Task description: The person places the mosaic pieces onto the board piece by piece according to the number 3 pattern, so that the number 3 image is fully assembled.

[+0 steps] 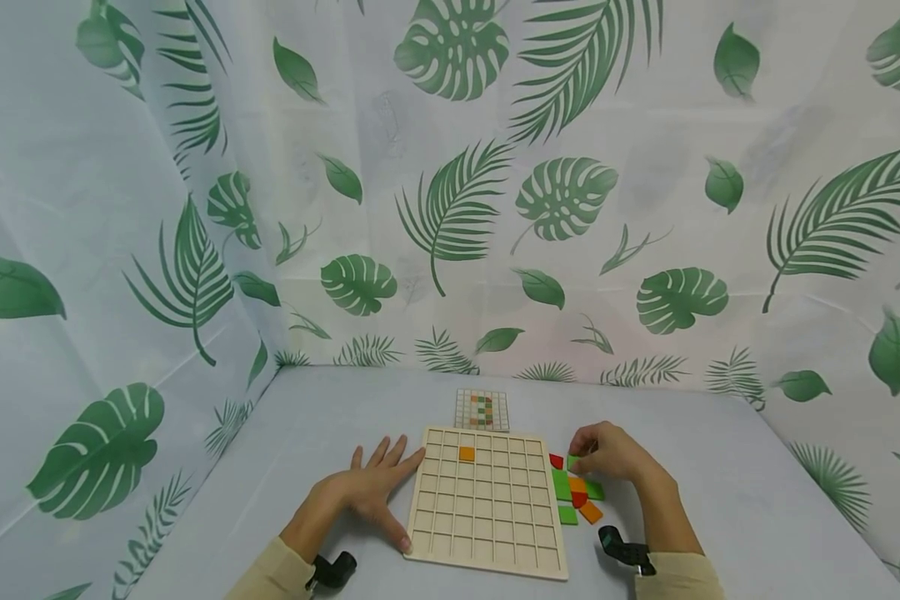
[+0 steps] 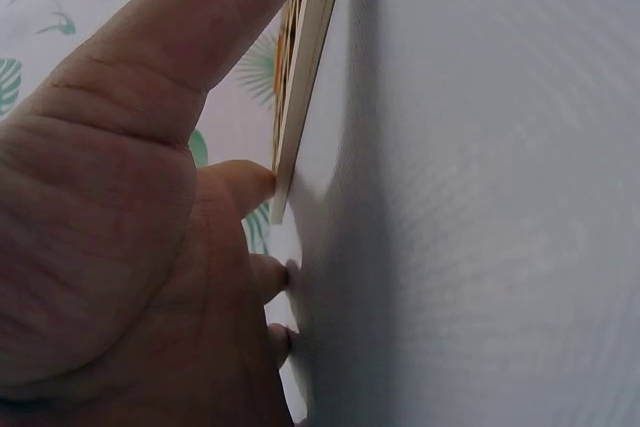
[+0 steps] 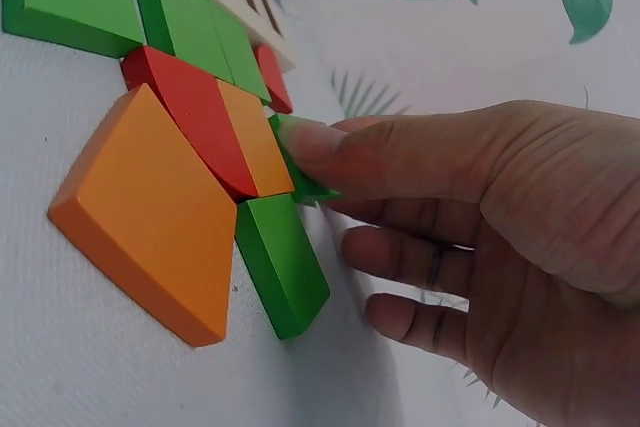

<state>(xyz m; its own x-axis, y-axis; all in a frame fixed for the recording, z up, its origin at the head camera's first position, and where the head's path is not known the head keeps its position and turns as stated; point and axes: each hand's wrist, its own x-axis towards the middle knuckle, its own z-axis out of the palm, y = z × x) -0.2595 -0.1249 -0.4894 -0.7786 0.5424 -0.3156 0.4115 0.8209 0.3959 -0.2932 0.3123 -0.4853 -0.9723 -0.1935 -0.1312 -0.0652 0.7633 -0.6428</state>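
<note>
A pale wooden grid board [image 1: 487, 517] lies on the table, with one orange square block [image 1: 467, 454] in a cell near its top. My left hand [image 1: 367, 487] is spread beside it, thumb and index finger touching its left edge. To the right of the board my right hand [image 1: 615, 454] pinches a green block [image 3: 305, 172] between thumb and fingers, close beside the other blocks. Next to it lie a red block [image 3: 195, 112], a large orange block [image 3: 150, 212] and several green blocks [image 3: 285, 262].
A small pattern card [image 1: 482, 410] with a grid and coloured cells lies just beyond the board's far edge. A white curtain [image 1: 450, 208] printed with green leaves hangs behind and along the sides of the grey table [image 1: 330, 408].
</note>
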